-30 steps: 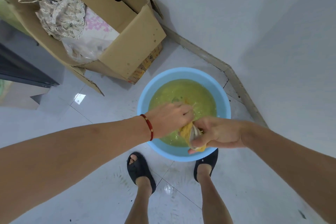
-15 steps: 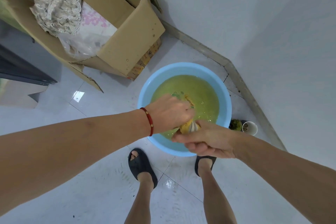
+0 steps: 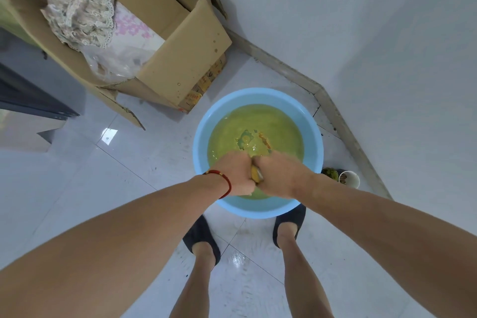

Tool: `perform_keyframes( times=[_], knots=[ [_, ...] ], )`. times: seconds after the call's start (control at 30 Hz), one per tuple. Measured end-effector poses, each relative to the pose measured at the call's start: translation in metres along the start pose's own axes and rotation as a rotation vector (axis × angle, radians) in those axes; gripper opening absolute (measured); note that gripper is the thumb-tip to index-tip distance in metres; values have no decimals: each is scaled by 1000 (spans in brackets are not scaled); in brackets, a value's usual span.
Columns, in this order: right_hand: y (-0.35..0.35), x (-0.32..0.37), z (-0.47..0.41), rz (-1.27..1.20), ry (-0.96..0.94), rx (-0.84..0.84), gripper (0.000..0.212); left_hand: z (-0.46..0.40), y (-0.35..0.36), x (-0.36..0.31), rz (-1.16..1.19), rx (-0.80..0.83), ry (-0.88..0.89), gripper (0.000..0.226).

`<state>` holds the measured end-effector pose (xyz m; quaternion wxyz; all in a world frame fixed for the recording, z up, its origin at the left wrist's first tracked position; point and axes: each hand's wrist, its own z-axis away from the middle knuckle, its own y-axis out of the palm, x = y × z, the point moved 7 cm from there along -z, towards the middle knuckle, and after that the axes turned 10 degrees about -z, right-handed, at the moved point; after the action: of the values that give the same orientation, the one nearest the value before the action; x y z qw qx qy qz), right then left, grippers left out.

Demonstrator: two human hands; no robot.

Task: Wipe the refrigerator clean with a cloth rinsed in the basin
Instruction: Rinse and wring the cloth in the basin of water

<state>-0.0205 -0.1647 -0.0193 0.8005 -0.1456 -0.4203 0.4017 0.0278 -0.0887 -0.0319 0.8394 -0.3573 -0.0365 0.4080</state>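
A light blue basin (image 3: 313,134) stands on the white tiled floor, filled with murky yellow-green water. Over its near side my left hand (image 3: 236,171) and my right hand (image 3: 280,174) are pressed close together, both gripping a wet yellow cloth (image 3: 256,174). Only a small strip of the cloth shows between the two fists; the rest is hidden inside them. A red cord bracelet circles my left wrist. Ripples and a splash mark the water just beyond my knuckles.
An open cardboard box (image 3: 180,59) with lace fabric and a plastic bag sits at the back left, close to the basin. A white paper cup (image 3: 349,179) and a small green thing stand right of the basin by the wall. My feet in dark slippers (image 3: 202,237) stand just behind it.
My right hand has turned over the cloth and closed up against my left hand. Less of the yellow cloth shows now. The view has shifted slightly, bringing the cup into sight.
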Motion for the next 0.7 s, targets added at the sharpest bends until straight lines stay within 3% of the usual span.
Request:
perform_keyframes(
  times=[0.17, 0.37, 0.47, 0.6, 0.7],
  knots=[
    [-17, 3, 13, 64, -5, -73, 24, 8, -17, -6, 119, 17, 10, 22],
    [-61, 20, 60, -316, 158, -104, 48, 65, -81, -20, 308, -14, 159, 26],
    [-91, 42, 96, -453, 182, -99, 54, 105, -120, -14, 441, -15, 226, 39],
    [-132, 97, 151, -912, 139, -60, 39, 169, -182, 0, 786, -195, 280, 46],
    [-147, 147, 188, -1389, 124, 17, 55, 226, -224, 9, 934, -290, 339, 38]
  ],
)
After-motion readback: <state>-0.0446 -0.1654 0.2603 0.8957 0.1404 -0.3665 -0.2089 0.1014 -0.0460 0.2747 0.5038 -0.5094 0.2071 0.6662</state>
